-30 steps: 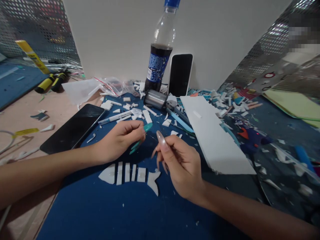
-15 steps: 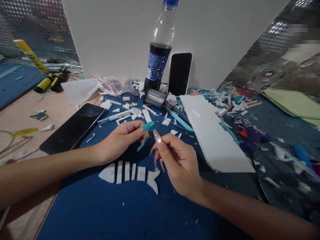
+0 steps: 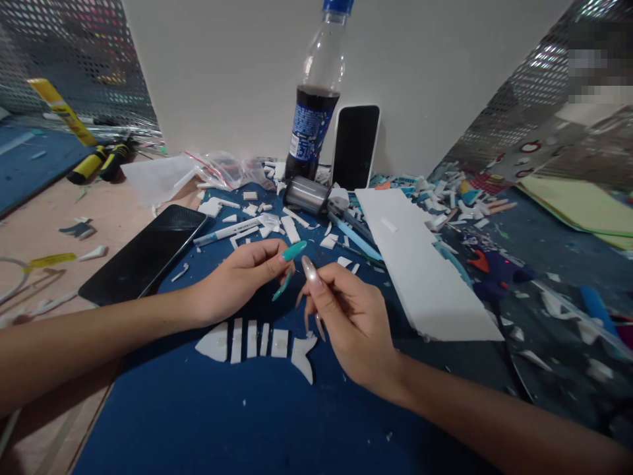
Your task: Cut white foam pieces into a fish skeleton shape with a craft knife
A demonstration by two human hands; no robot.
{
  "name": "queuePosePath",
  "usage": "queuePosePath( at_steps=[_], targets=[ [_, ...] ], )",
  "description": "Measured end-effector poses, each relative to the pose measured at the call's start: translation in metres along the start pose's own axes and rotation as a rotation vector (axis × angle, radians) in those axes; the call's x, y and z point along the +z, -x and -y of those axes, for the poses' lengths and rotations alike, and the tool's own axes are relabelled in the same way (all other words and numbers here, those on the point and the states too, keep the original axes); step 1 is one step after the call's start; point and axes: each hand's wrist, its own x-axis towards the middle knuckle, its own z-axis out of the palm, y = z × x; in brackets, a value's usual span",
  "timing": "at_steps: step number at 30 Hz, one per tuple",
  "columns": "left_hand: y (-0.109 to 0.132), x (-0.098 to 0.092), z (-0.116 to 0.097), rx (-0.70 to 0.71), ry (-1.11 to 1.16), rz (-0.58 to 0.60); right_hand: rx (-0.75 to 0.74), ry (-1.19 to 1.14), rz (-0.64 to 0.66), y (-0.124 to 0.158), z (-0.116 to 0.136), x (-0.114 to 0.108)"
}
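My left hand (image 3: 252,274), with long teal nails, is closed in a pinch above the blue mat (image 3: 208,422). Facing it from the right, my right hand (image 3: 349,316) also pinches, its long nails shiny and pale. The two thumb tips are close together but apart; whatever lies in the fingers is too thin or hidden to make out. Below the hands lies a flat white fish cut into separate pieces: a pointed head (image 3: 213,343), several narrow body strips (image 3: 252,338) and a forked tail (image 3: 303,359). Small glossy spots show on some pieces. The tail is nearest my right hand.
A black phone (image 3: 143,254) lies left. Behind stand a cola bottle (image 3: 309,128) and an upright phone (image 3: 355,148), beside a grey spool (image 3: 306,196). A white foam board (image 3: 420,277) lies right, near a dark glue gun (image 3: 499,270). White scraps (image 3: 289,229) litter the back.
Almost nothing differs. Both hands keep their pinch in nearly the same place, with only a very slight shift of the fingertips. The fish pieces have not moved.
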Motion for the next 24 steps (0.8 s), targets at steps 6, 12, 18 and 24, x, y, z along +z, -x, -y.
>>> queuePosePath(
  at_steps=[6, 12, 18, 24],
  targets=[
    [-0.0005, 0.0010, -0.0007, 0.004, -0.017, -0.015, -0.014, -0.012, -0.005, 0.0005, -0.0005, 0.0000],
    [-0.0010, 0.0009, -0.0010, 0.009, -0.021, -0.006, 0.000, -0.016, 0.002, 0.0004, -0.0013, 0.0000],
    [-0.0005, 0.0006, 0.0002, 0.013, -0.017, -0.008, 0.001, -0.015, 0.000, 0.0004, -0.0003, -0.0003],
    [-0.0003, 0.0006, -0.0007, 0.019, -0.011, -0.006, 0.006, -0.010, -0.003, -0.0004, -0.0010, 0.0008]
  ],
)
